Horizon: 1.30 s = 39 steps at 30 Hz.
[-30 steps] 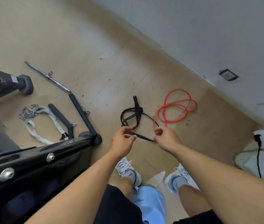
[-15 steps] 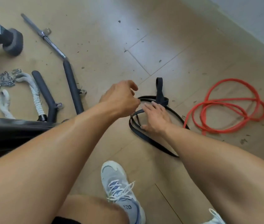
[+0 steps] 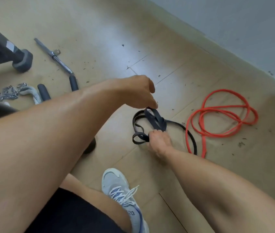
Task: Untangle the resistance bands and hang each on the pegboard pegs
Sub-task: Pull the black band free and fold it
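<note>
Half a second ago my left hand (image 3: 133, 91) hovered free above the black band (image 3: 157, 121); now its fingers (image 3: 152, 103) pinch the band's upper loop and lift it off the floor (image 3: 99, 31). My right hand (image 3: 158, 142), flat on the tangle before, now curls its fingers round the lower strands beside a small loop. So I judge the untangling has begun. The red band (image 3: 217, 115) lies coiled to the right, untouched, just beside the black one.
</note>
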{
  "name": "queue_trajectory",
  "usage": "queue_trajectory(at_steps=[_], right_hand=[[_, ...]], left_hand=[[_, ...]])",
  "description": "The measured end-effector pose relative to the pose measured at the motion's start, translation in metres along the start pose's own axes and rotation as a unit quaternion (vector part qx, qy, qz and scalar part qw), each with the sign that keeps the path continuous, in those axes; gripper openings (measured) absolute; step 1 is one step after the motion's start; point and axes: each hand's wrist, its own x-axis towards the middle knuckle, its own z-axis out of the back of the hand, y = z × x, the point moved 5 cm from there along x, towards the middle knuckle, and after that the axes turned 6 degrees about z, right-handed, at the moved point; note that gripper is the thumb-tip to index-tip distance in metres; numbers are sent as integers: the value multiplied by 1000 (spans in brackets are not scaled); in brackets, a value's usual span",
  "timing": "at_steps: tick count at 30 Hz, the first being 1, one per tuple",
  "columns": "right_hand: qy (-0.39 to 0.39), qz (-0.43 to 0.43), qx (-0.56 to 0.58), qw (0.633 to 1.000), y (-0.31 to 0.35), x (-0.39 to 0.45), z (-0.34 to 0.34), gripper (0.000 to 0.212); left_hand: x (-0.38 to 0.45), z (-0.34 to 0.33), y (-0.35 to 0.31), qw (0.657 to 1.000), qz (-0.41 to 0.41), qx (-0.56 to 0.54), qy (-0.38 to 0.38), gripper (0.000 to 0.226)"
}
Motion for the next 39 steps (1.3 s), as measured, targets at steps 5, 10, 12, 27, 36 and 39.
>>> queue_trajectory(at_steps=[5,10,12,27,36,39], right_hand=[[-81,-36,263,961,-17,-32,92,14],[-122,-8,334,935,-25,-86,201,19],[-129,16,343,930,-22,-108,236,17],[-185,102,440,873,-24,-179,312,17],[-238,79,364,897,-34,-150,289,17],[-233,71,367,898,-38,-143,280,17]], left_hand=[[-22,5,20,1000,23,2,-10,61],[-51,11,26,997,-8,-52,-59,69],[-61,17,27,991,-33,-88,-93,73],[-94,38,-20,900,-110,-415,-74,34],[-66,13,-28,880,-79,-467,-33,28],[-58,10,-26,883,-79,-459,-50,31]])
